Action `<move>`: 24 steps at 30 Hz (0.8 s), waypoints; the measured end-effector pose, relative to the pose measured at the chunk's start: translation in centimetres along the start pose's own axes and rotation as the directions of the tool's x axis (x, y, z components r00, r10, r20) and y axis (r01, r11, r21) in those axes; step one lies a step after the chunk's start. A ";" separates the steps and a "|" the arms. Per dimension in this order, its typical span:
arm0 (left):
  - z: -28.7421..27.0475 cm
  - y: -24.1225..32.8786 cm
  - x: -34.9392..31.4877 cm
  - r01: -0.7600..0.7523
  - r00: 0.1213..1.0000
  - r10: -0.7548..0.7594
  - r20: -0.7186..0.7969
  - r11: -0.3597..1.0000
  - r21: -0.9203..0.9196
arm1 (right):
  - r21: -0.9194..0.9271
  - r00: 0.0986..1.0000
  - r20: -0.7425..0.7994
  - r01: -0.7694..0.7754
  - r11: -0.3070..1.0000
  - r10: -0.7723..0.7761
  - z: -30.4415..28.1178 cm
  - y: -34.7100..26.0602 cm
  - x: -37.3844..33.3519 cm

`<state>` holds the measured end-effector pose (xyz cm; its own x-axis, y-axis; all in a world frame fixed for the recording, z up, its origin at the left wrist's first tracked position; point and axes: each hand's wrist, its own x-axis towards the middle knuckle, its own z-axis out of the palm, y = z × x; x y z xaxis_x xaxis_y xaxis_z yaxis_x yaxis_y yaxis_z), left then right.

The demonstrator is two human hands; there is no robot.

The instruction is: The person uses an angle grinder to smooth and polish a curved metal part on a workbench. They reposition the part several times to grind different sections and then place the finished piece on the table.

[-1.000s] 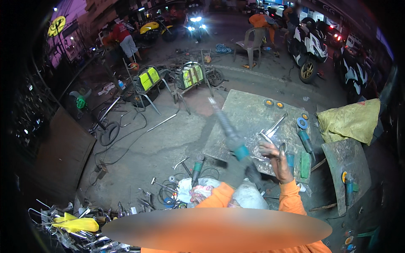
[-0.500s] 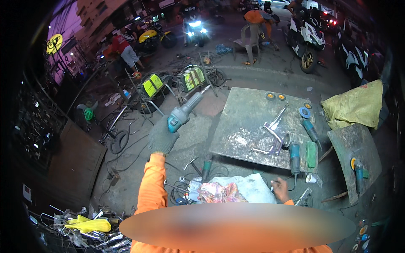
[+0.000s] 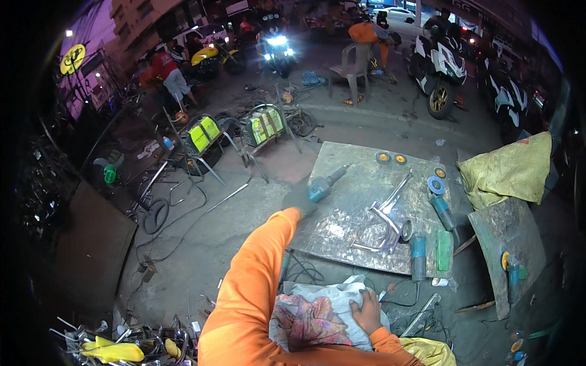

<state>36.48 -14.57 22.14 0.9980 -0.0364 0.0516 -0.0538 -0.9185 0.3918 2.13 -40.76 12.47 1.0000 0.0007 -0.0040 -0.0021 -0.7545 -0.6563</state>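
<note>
My left hand [image 3: 298,201], in a dark glove, is closed round a teal and grey die grinder [image 3: 328,183]. The tool is over the left part of the worn metal-topped table [image 3: 342,155], its narrow tip pointing away and to the right. Whether it touches the tabletop I cannot tell. Bare and with fingers spread, my right hand [image 3: 367,311] lies on a pale cloth [image 3: 339,299] on my lap, beside a pink patterned cloth [image 3: 314,323]. A shiny bent metal tube bracket [image 3: 386,213] rests mid-table, right of the grinder.
Angle grinders [image 3: 441,204] and another teal power tool [image 3: 418,259] lie along the table's right side near a green block [image 3: 444,250]. A yellow sack [image 3: 506,168] stands beyond. Cables [image 3: 177,235] cross the floor at left; two green machines [image 3: 201,134] stand on metal frames.
My left hand has carried the die grinder right and down, from above the floor to over the table. My right hand has moved left onto the pale cloth. The view has shifted.
</note>
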 end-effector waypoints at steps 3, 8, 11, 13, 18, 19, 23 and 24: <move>3.6 1.7 4.8 -0.029 0.991 0.019 0.129 0.996 0.080 | -0.008 0.995 0.059 -0.083 0.997 0.083 -0.4 0.0 0.5; 8.8 5.0 8.1 0.020 0.959 -0.043 0.282 0.996 0.083 | 0.014 0.981 0.125 -0.151 0.988 0.148 -0.5 -0.3 1.3; 9.9 6.0 8.4 0.044 0.924 -0.070 0.376 0.996 0.078 | 0.009 0.985 0.109 -0.135 0.991 0.133 -0.2 -0.3 1.7; 10.1 6.1 8.0 0.084 0.910 -0.093 0.404 0.996 0.040 | -0.004 0.982 0.115 -0.149 0.989 0.149 -0.1 -0.3 1.7; 9.3 4.6 7.8 0.032 0.928 -0.029 0.370 0.999 -0.001 | -0.006 0.981 0.116 -0.153 0.988 0.152 -0.1 -0.1 1.6; 9.1 4.1 7.7 0.019 0.926 -0.014 0.377 1.000 -0.008 | 0.005 0.987 0.098 -0.131 0.991 0.130 -0.1 -0.1 1.6; 7.6 0.1 6.2 0.007 0.890 -0.018 0.455 1.000 0.027 | 0.012 0.992 0.065 -0.105 0.994 0.104 0.2 0.2 1.2; 7.3 -1.1 5.1 0.037 0.908 -0.038 0.416 0.999 0.011 | 0.006 0.994 0.057 -0.094 0.996 0.093 0.3 0.2 1.0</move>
<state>41.87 -16.63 15.21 0.9224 -0.1621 -0.3506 -0.0167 -0.9236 0.3830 3.17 -40.65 12.11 0.9936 -0.0325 -0.1079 -0.0959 -0.7471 -0.6578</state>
